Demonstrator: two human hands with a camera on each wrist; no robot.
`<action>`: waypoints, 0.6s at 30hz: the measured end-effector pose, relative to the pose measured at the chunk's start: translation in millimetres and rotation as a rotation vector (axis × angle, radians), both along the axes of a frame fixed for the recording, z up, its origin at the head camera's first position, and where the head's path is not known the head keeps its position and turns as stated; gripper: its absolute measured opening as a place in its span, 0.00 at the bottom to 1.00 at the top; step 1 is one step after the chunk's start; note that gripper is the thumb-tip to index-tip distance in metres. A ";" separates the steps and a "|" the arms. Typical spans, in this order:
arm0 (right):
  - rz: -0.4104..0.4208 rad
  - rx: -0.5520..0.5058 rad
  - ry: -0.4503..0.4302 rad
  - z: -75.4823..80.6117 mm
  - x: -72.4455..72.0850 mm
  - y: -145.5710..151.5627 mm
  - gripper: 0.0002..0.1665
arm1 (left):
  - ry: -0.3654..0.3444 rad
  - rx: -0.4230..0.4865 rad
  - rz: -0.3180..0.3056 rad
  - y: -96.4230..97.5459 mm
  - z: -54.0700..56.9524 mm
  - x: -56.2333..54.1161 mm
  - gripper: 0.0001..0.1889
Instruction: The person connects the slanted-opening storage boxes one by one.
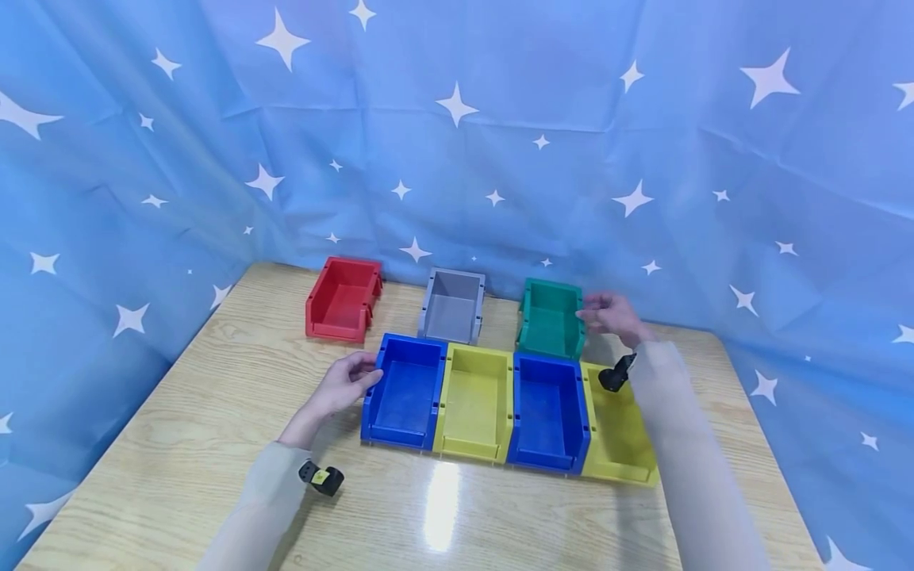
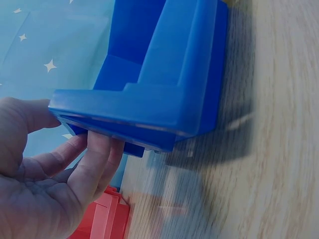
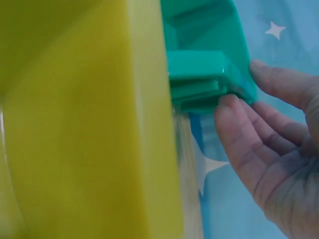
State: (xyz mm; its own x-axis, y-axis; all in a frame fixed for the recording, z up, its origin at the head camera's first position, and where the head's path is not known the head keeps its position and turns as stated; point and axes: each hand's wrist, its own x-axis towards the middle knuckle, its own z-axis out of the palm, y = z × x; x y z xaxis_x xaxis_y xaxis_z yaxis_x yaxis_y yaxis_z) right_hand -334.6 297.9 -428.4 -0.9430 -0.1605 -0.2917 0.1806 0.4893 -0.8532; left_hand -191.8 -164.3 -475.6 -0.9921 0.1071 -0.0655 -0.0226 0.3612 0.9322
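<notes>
My left hand [image 1: 348, 384] pinches the side wall of the left blue storage bin [image 1: 404, 390], with its thumb at the rim and fingertips under the ledge in the left wrist view. At the back right, my right hand [image 1: 612, 316] holds the right rim of the green bin [image 1: 551, 319] between thumb and fingers. In the front row, a yellow bin [image 1: 477, 400], a second blue bin [image 1: 546, 408] and another yellow bin [image 1: 620, 428] stand side by side with the left blue one. My right sleeve partly hides that last yellow bin.
A red bin [image 1: 346, 293] stands at the back left of the wooden table [image 1: 214, 412]. Between it and the green one is a grey bin [image 1: 453, 305]. A blue curtain with white stars [image 1: 457, 174] hangs behind the table.
</notes>
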 end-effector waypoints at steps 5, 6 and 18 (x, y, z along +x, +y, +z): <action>-0.009 0.009 -0.034 -0.1 0.1 -1.9 0.36 | -0.004 0.000 -0.004 -0.4 -0.2 -0.5 0.16; -0.011 0.010 -0.042 0.2 0.1 -2.2 0.36 | -0.004 0.000 -0.004 -0.6 -0.4 -0.6 0.16; -0.042 0.082 -0.079 1.9 1.6 -8.0 0.35 | -0.013 0.008 -0.001 -1.0 -1.2 -1.1 0.16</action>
